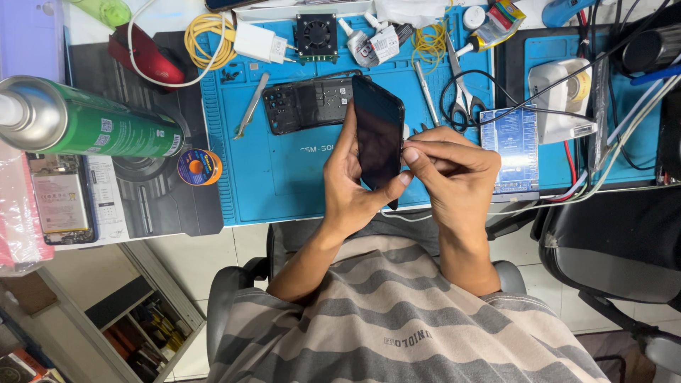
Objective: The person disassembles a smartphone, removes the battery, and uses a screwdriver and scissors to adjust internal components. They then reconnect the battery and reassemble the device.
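Observation:
A black smartphone [378, 131] with a dark screen stands upright above the blue work mat [284, 177]. My left hand [352, 188] grips it from the left and below, thumb pressed on its lower right edge. My right hand [450, 174] has its fingers pinched against the phone's right edge; a thin metal tool tip pokes out by the knuckles, and whether the hand holds it is unclear. Behind the phone a black phone frame [308, 105] lies flat on the mat.
A green spray can [92, 124] lies at left beside an opened phone [62, 198] and a solder spool [199, 167]. Tweezers [252, 105], scissors [460, 89], a small fan [316, 34], a white charger [259, 42] and cables crowd the back. A black chair [610, 248] stands right.

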